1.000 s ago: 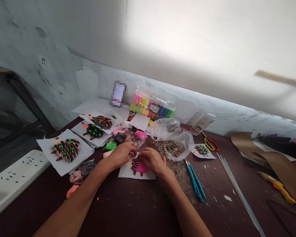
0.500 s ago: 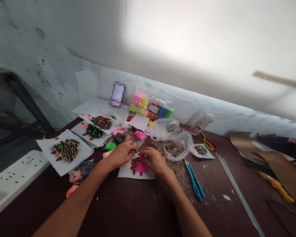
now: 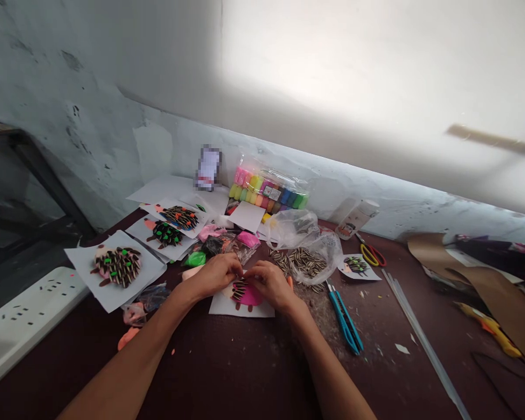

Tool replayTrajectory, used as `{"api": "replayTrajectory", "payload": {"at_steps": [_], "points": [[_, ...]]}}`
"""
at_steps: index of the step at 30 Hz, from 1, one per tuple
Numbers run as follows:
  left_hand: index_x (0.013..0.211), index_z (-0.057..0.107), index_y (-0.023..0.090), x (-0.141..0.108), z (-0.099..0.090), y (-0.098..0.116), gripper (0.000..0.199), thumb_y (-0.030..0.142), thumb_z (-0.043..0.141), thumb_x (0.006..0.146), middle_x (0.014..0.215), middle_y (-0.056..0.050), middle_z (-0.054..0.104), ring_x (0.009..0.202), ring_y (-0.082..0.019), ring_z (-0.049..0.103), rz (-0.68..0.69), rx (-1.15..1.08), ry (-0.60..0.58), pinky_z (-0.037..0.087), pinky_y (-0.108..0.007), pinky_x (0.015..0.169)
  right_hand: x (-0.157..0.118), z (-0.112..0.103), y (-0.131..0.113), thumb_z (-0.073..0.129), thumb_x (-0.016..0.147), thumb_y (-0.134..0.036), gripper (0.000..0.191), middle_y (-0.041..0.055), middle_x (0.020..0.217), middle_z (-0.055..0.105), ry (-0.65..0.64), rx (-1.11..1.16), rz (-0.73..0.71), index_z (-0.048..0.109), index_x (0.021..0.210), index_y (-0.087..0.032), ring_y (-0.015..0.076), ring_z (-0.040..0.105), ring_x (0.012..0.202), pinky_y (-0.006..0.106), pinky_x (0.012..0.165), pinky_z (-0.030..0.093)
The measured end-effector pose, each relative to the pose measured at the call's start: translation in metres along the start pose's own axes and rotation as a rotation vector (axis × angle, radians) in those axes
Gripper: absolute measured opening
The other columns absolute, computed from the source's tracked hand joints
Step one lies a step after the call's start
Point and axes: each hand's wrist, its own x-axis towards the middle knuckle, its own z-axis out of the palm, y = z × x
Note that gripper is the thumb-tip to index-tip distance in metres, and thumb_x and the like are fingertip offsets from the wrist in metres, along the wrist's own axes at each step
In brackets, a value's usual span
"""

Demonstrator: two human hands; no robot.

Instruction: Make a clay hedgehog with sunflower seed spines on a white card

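Two hands work together over a pink clay hedgehog [image 3: 250, 296], which lies on a paper sheet [image 3: 221, 307] near the middle of the table [image 3: 227, 373], toward its front edge. Dark striped sunflower seeds [image 3: 240, 290] stick out of the hedgehog's left side. The left hand [image 3: 216, 275] and right hand [image 3: 271, 286] both curl inward, their fingers [image 3: 236, 269] bent and nearly meeting over the clay; whether they pinch a seed, I can't tell. Three seed-covered hedgehogs [image 3: 117, 267] on sheets lie toward the left edge, near a power strip [image 3: 30, 309]. Behind the hands sit a bag of seeds [image 3: 304, 261] and, by the wall, a pack of coloured clay [image 3: 266, 191]. Off to the right are a blue craft knife [image 3: 343, 318], yellow-and-red scissors [image 3: 371, 254], a small hedgehog card [image 3: 356, 266] and brown paper [image 3: 499, 297] at the table's right end.
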Motion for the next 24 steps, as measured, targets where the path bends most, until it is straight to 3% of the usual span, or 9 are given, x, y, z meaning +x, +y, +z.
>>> {"api": "replayTrajectory", "payload": {"at_steps": [9, 24], "points": [[0.084, 0.076, 0.018, 0.0003, -0.0001, -0.0050, 0.035, 0.002, 0.049, 0.067, 0.089, -0.005, 0.071, 0.084, -0.016, 0.064, -0.015, -0.038, -0.036, 0.048, -0.025, 0.082, -0.0007, -0.0021, -0.0044, 0.058, 0.088, -0.008, 0.020, 0.0028, 0.082, 0.064, -0.019, 0.027, -0.007, 0.075, 0.091, -0.019, 0.0139, 0.057, 0.080, 0.024, 0.073, 0.040], [0.079, 0.076, 0.018, 0.0002, -0.0029, -0.0015, 0.033, 0.002, 0.049, 0.067, 0.088, -0.004, 0.070, 0.082, -0.016, 0.064, -0.003, -0.055, -0.030, 0.048, -0.023, 0.081, 0.0007, -0.0013, -0.0033, 0.057, 0.089, -0.007, 0.021, 0.0022, 0.080, 0.063, -0.022, 0.004, -0.043, 0.074, 0.086, -0.019, 0.0138, 0.057, 0.078, 0.022, 0.071, 0.039]]}}
